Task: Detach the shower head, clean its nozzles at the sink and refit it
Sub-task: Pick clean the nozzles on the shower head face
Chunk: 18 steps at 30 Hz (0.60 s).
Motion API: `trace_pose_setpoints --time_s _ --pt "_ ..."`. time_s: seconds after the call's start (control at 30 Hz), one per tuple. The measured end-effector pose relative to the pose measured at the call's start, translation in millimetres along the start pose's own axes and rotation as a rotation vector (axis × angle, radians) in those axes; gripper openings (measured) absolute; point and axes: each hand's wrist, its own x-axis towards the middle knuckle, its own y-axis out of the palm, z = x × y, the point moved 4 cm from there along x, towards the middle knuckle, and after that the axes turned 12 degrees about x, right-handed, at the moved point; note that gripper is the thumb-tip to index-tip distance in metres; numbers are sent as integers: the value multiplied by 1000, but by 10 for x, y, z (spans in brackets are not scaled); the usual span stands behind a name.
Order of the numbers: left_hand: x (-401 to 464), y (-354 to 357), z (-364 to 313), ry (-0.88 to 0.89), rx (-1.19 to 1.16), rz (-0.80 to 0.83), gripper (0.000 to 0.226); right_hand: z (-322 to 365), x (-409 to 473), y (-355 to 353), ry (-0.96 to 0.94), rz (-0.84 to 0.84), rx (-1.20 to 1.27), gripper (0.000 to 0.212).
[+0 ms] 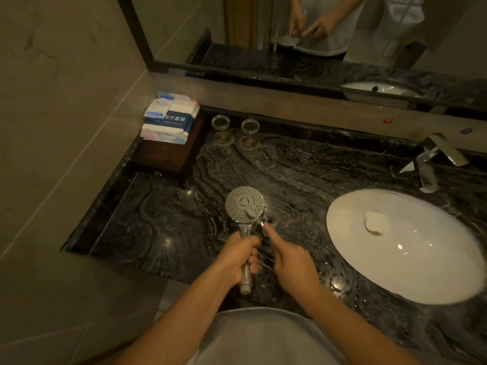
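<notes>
While the left hand (238,255) grips the chrome handle of the shower head (245,204), fingers wrapped round it, the nozzle face is turned up over the dark marble counter (158,219), left of the white sink (403,246). The hose end of the handle shows bare below the fist, so the head is already detached. The right hand (290,259) pinches a small brush (253,214), forefinger laid along its shaft, with the bristled end on the near right part of the face; the brush is blurred, so its kind is hard to tell.

Scrubbing looks to be the step in hand. To do it well, I would keep the handle clamped firm so the face does not twist under the strokes, work short circles ring by ring across every nozzle, and press lightly. Moving over the basin, beneath the tap (432,159) at the far right, would let loosened scale rinse away instead of spotting the counter.
</notes>
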Motion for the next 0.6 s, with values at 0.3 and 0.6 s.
trace_pose_setpoints --time_s 0.3,0.6 --pt "48 -134 33 41 276 -5 11 -36 -83 -91 1 91 40 78" --pt "88 -467 -157 118 713 63 12 57 366 -428 -46 236 79 50"
